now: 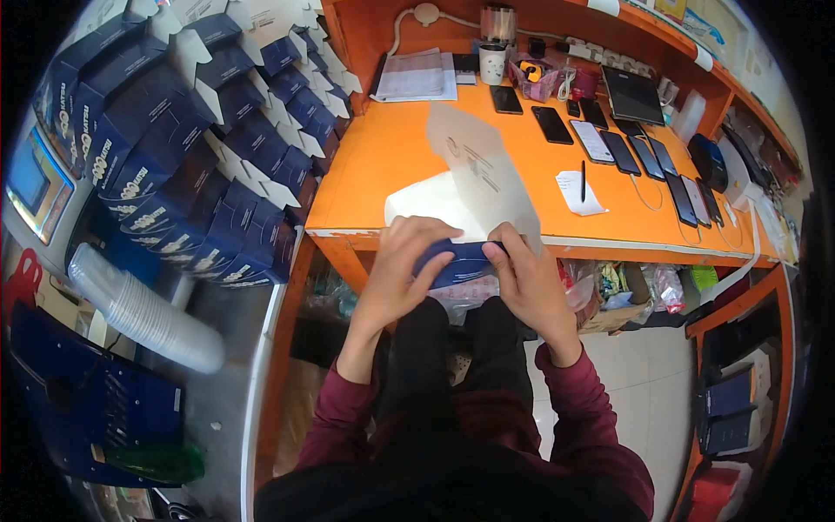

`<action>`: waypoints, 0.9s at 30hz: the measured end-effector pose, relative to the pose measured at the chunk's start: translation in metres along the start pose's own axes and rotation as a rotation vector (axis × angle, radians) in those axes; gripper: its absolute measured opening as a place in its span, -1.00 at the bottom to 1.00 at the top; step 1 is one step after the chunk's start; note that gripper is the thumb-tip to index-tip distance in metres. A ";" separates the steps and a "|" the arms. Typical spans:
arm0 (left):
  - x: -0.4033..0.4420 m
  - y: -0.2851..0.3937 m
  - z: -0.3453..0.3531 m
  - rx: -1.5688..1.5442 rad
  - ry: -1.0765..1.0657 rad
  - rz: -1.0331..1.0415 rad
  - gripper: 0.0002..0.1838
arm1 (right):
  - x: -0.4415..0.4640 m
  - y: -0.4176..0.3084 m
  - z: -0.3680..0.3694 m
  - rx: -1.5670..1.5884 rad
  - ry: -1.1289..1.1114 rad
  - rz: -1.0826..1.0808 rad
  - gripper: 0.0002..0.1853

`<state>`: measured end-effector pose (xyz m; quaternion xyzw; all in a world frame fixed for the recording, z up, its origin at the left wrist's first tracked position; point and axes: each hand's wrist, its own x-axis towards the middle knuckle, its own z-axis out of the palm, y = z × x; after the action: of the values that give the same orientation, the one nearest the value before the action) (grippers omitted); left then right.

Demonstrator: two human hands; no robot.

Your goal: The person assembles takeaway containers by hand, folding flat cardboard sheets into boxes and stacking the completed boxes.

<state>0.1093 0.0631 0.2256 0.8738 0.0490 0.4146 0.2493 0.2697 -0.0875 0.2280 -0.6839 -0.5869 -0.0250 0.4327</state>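
Between my two hands is a partly folded carton (461, 268), dark blue on its lower face, with pale inner flaps spread upward over the front of the orange table. My left hand (404, 265) grips its left end, thumb on the blue face and fingers over the top edge. On the right end, my right hand (526, 277) holds the carton with its thumb pressed on the blue side and the fingers behind. The carton hangs at the table's front edge, above my lap.
Stacked blue boxes (165, 130) rise at the left. Clear plastic cups (148, 309) lie below them. On the orange table (374, 157) are several phones (622, 153), a paper with a pen (581, 193), a paper cup (491, 64) and documents (416, 76).
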 end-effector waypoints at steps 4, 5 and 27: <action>-0.003 0.003 0.001 -0.014 -0.075 -0.003 -0.79 | -0.004 -0.007 0.007 0.015 0.048 -0.094 -0.88; -0.001 0.004 0.001 -0.021 -0.043 -0.006 -0.81 | -0.005 -0.004 0.011 0.031 0.060 -0.094 -0.89; 0.017 -0.043 0.045 0.185 -0.075 0.080 -0.44 | 0.041 0.074 0.037 0.168 0.347 0.105 -0.54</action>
<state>0.1591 0.0877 0.1931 0.9091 0.0428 0.3852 0.1526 0.3261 -0.0277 0.1857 -0.6604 -0.4671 -0.0709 0.5837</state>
